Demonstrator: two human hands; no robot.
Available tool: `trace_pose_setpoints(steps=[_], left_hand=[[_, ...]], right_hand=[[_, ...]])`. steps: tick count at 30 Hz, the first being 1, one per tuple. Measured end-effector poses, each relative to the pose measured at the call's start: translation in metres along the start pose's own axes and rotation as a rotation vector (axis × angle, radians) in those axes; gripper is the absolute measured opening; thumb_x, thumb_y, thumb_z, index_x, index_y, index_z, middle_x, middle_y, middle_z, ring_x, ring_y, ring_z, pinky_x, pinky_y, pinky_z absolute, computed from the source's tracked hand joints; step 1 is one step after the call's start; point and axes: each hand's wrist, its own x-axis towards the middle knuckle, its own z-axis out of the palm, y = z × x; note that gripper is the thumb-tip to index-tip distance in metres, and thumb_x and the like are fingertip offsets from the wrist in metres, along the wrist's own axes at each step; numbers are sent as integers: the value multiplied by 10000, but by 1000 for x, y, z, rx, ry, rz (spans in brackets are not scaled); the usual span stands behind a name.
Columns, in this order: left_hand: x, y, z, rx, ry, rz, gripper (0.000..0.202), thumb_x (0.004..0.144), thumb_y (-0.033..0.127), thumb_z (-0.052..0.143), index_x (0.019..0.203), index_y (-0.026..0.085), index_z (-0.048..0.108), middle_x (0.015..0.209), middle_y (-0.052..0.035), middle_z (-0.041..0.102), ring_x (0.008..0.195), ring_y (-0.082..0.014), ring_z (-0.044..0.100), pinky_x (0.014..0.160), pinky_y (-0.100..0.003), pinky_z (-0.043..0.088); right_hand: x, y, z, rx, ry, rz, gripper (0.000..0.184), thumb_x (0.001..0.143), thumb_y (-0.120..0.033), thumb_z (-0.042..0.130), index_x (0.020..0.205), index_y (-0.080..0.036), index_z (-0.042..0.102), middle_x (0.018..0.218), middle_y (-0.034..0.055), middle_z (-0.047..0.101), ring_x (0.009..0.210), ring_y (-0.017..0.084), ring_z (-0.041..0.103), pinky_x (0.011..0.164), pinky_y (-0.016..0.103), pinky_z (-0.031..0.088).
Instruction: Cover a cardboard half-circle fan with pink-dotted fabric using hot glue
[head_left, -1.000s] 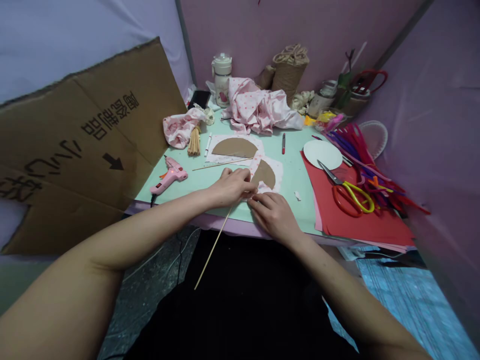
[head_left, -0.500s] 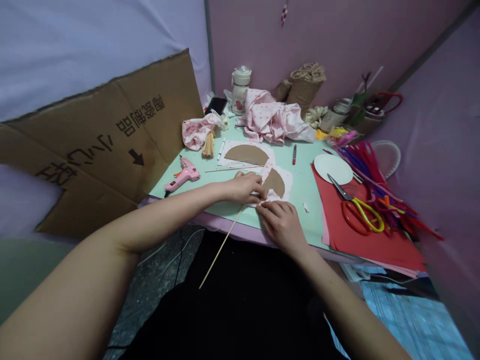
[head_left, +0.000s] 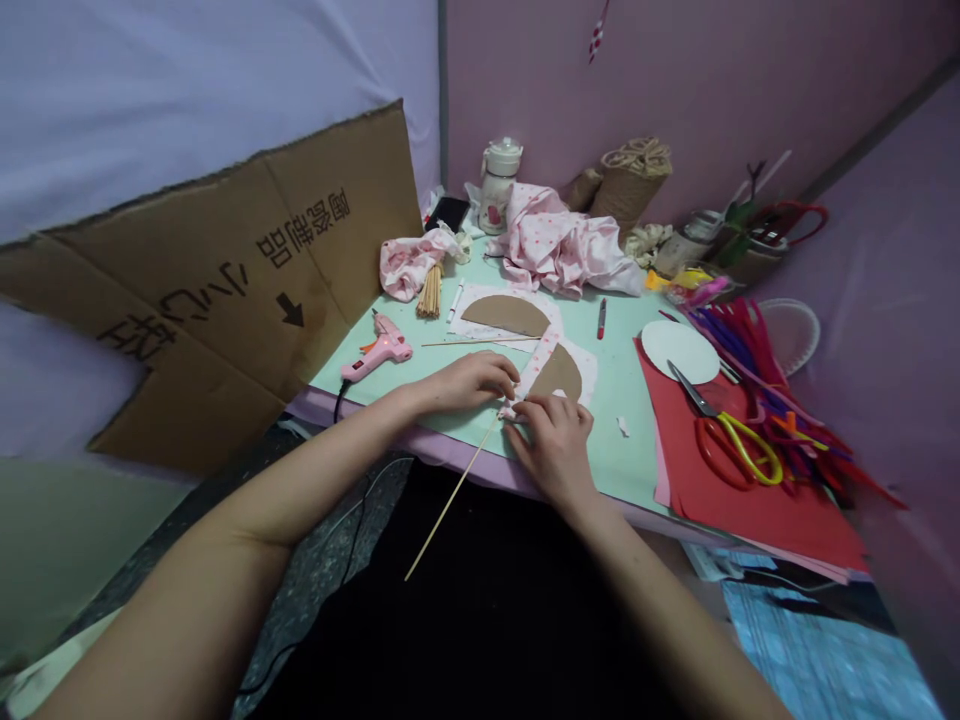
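On the table lies a cardboard half-disc on pink dotted white fabric, a strip of it folded over the straight edge. My left hand is at the fabric's near-left corner, its fingers curled and fingertips pinching the fold. My right hand grips the same corner from the right, thumb underneath and fingers partly over the cardboard. From this corner a thin wooden skewer slants down past the table edge over my lap. Behind lies a second cardboard half-disc on fabric, with another skewer in front.
A pink glue gun lies to the left, before a big cardboard sheet. Scissors rest on red sheets at right, near a white disc. Crumpled fabric and a bottle stand behind.
My left hand has drawn back left off the fabric, uncovering the folded strip. My right hand has shifted left to the corner. The whole view has swung slightly left.
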Motion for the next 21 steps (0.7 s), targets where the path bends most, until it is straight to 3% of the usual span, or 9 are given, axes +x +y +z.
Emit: trace_pose_setpoints(steps=[7, 21], left_hand=[[-1, -8, 6, 17, -30, -9, 219, 832, 62, 600, 857, 215, 755, 1152, -69, 680, 1108, -173, 604, 1006, -348, 442], [1, -5, 3, -47, -97, -59, 219, 841, 74, 588, 899, 191, 763, 1159, -89, 686, 1049, -152, 641, 946, -312, 479]], right_hand=[[4, -2, 9, 39, -55, 45, 137, 947, -276, 582, 848, -222, 661, 934, 45, 695, 922, 220, 560, 899, 408, 302], [7, 2, 18, 89, -122, 158, 156, 934, -274, 505, 819, -229, 600, 846, 69, 603, 853, 255, 506, 841, 423, 384]])
